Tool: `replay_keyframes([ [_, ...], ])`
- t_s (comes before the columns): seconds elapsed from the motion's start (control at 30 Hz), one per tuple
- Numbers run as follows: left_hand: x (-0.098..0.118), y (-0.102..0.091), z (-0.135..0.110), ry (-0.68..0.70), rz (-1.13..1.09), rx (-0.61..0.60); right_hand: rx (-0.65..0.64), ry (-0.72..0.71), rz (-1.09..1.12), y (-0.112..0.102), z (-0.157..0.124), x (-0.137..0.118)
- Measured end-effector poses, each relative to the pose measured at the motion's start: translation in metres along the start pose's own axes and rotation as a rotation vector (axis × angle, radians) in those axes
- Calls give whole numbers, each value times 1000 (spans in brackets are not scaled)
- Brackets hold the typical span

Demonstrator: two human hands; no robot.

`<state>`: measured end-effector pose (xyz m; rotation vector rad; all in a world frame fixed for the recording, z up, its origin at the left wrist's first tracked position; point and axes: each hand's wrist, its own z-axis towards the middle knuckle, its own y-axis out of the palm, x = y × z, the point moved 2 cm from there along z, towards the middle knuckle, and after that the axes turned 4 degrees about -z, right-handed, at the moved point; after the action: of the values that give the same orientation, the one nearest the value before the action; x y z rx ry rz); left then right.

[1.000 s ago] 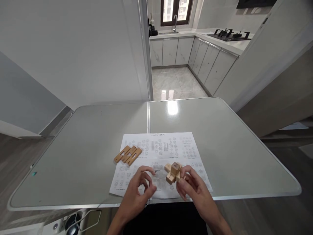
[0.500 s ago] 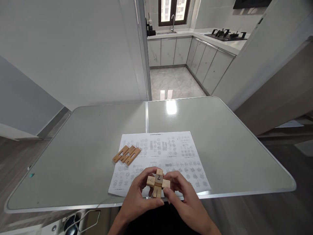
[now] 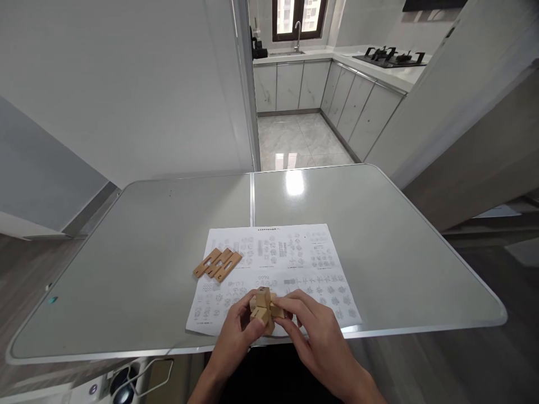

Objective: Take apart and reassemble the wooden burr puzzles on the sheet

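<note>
A small wooden interlocking puzzle [image 3: 264, 309] made of crossed blocks is held just above the near edge of a printed instruction sheet [image 3: 295, 255]. My left hand [image 3: 234, 336] grips it from the left and below, fingers curled round it. From the right, my right hand [image 3: 311, 331] pinches it, thumb and fingers closed on the blocks. Three loose flat wooden pieces [image 3: 217, 264] with slots lie side by side on the sheet's left edge, apart from both hands.
The sheet lies on a grey-green table [image 3: 379, 235] with a metal rim and a centre seam. A white wall stands behind on the left; an open doorway shows a kitchen with cabinets [image 3: 303, 84]. Cables and a device [image 3: 126, 381] sit below the table's near left edge.
One second ago only my right hand held the puzzle and my left hovered beside it. Both hands now hold it together, and the puzzle has turned so its marked face no longer shows.
</note>
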<state>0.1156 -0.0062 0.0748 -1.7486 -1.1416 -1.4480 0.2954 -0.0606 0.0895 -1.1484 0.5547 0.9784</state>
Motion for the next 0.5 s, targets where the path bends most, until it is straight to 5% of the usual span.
replay_keyframes([
  [0.5, -9, -5, 0, -109, 14, 50, -78, 66, -37, -3, 6, 6],
])
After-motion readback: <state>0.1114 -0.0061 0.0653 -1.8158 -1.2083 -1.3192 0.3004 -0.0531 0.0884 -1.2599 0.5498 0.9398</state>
